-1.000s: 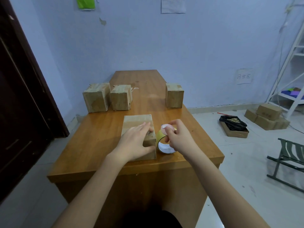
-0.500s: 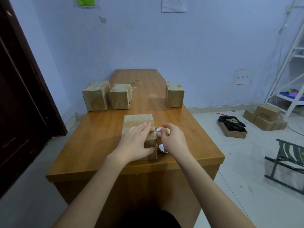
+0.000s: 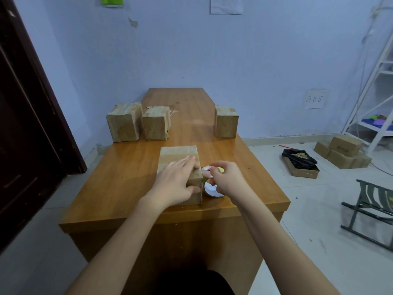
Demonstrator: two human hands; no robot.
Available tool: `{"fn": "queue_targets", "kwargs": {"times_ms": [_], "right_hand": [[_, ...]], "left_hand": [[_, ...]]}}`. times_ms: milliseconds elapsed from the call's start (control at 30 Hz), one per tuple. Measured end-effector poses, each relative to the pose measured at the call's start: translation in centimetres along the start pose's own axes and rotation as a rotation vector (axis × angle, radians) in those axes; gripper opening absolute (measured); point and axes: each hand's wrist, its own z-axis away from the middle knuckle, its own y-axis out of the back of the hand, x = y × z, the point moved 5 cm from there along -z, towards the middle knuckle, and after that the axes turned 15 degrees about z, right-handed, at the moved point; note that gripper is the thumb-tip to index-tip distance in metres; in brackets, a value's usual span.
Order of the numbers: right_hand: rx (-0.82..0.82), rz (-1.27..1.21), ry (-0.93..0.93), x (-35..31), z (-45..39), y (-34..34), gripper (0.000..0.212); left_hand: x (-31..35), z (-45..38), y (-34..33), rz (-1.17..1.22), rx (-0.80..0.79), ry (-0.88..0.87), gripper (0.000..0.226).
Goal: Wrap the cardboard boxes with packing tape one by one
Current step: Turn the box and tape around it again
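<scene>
Left hand (image 3: 174,184): palm down, fingers straight, thumb spread, resting flat.
Right hand (image 3: 228,178): fingers curled, pinching.
Forearms: both bare, extended forward, converging.

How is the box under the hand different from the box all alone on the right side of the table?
The near box lies long and flat at the table's front; the lone box stands farther back. The left hand presses on the near box, and the right hand holds a tape roll beside it; nothing touches the lone box. Both are brown cardboard.
</scene>
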Motion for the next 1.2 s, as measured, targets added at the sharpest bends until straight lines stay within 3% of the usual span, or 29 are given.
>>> {"fn": "queue_targets", "kwargs": {"times_ms": [867, 1100, 1200], "right_hand": [[-0.032, -0.084, 0.092, 1.4, 3.4, 0.2, 0.029], [0.039, -0.397, 0.031, 2.3, 3.3, 2.0, 0.022], [-0.009, -0.542, -0.03, 2.4, 2.9, 2.6, 0.018]], "left_hand": [[0.1, 0.0, 0.0, 0.021, 0.003, 0.038, 0.062], [-0.3, 0.0, 0.2, 0.065, 0.003, 0.058, 0.069], [-0.3, 0.0, 0.2, 0.059, 0.01, 0.047, 0.068]]}}
